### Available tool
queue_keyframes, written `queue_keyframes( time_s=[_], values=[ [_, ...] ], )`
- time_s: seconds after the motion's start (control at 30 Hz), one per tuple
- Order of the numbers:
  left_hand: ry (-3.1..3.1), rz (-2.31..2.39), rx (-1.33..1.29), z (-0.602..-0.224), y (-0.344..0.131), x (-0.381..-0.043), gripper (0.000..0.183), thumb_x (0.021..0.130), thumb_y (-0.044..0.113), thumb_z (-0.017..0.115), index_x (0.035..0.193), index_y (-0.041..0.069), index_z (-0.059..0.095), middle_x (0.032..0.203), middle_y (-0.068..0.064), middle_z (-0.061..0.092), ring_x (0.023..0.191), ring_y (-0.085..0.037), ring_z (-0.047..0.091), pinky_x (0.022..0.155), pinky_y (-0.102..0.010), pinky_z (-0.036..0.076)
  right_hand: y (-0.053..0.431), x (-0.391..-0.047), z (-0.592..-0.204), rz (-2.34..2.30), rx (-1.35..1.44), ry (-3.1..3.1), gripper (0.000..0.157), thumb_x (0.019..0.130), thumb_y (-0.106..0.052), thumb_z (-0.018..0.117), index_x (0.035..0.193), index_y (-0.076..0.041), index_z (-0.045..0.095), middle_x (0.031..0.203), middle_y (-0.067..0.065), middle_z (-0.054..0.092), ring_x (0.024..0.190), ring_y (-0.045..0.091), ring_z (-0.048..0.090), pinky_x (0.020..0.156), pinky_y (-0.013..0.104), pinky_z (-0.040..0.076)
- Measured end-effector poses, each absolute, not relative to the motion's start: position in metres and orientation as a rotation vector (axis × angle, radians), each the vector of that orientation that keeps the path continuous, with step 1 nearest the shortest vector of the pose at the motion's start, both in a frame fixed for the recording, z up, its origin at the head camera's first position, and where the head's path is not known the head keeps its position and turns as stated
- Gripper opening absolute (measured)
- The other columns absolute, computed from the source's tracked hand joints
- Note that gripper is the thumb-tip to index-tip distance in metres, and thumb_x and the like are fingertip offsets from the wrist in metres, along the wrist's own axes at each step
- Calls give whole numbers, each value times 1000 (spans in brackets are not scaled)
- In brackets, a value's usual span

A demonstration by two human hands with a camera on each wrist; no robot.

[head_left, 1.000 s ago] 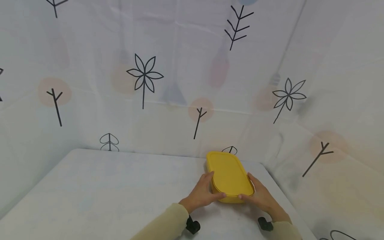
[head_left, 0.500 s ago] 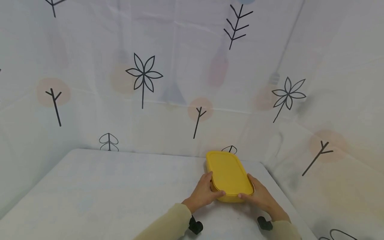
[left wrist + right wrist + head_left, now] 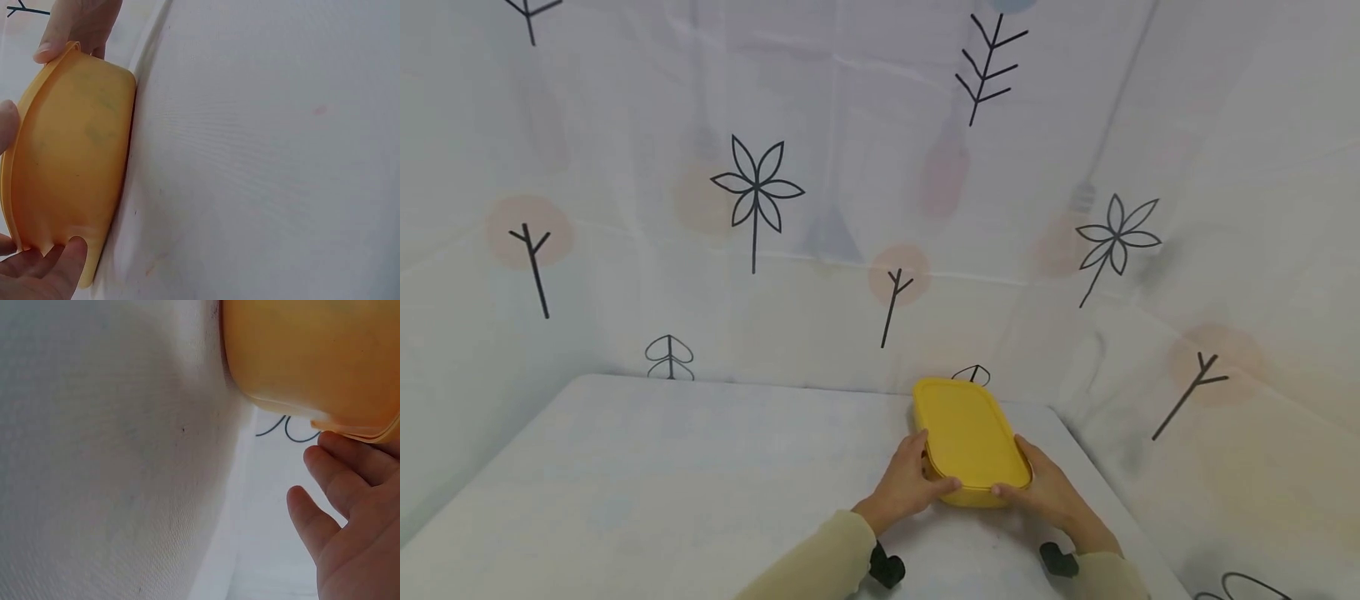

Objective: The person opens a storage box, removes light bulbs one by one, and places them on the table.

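Note:
A yellow lidded food container (image 3: 972, 433) rests on the white table near its far right corner, its lid in place. My left hand (image 3: 901, 483) grips the near left corner, thumb at the front rim and fingers along the left side. In the left wrist view, the fingertips (image 3: 74, 253) touch the container's wall. Around the near right corner my right hand (image 3: 1051, 490) holds the rim, with the thumb in front and a finger along the right side. The other fingers of that hand (image 3: 315, 515) extend off the container in the right wrist view. The container's contents are hidden.
The white table (image 3: 700, 483) extends far to the left of the container. Behind and beside it hangs a pale curtain (image 3: 820, 325) printed with leaves and flowers. Dark wrist-worn devices (image 3: 887, 567) sit below both wrists, by the pale yellow sleeves (image 3: 820, 558).
The head view has shifted very slightly. Both hands keep the same hold, and the container stays in the same place on the table.

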State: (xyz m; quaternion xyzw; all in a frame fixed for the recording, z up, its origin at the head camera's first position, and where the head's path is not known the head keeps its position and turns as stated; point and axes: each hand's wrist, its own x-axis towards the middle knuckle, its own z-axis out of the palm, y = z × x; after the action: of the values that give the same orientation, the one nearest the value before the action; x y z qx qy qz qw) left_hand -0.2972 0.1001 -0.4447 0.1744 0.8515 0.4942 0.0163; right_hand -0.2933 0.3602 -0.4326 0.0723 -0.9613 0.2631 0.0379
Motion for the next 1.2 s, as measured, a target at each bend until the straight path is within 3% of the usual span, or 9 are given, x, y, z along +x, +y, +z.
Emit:
queue_keyframes(
  time_s=[0.33, 0.77, 1.2],
  values=[
    [2661, 1563, 556, -448, 87, -295, 100, 77, 53, 74, 149, 4, 26, 148, -12, 32, 129, -23, 40, 107, -42, 37, 348, -294, -436, 854, 206, -2932, 106, 77, -58, 68, 149, 4, 20, 150, 28, 26, 136, 45, 27, 108, 60, 25],
    [2648, 1623, 577, -449, 63, -292, 100, 76, 52, 75, 148, 1, 27, 142, -13, 38, 116, -21, 49, 99, -39, 44, 323, -293, -433, 865, 215, -2922, 109, 75, -61, 70, 148, 4, 22, 150, 27, 28, 136, 44, 28, 109, 58, 25],
    [2650, 1615, 537, -450, 45, -291, 100, 76, 53, 74, 149, 4, 26, 145, -12, 35, 121, -22, 46, 101, -40, 42, 306, -294, -437, 897, 244, -2899, 109, 73, -61, 71, 148, 3, 23, 149, 25, 31, 135, 42, 31, 109, 57, 26]
  ],
)
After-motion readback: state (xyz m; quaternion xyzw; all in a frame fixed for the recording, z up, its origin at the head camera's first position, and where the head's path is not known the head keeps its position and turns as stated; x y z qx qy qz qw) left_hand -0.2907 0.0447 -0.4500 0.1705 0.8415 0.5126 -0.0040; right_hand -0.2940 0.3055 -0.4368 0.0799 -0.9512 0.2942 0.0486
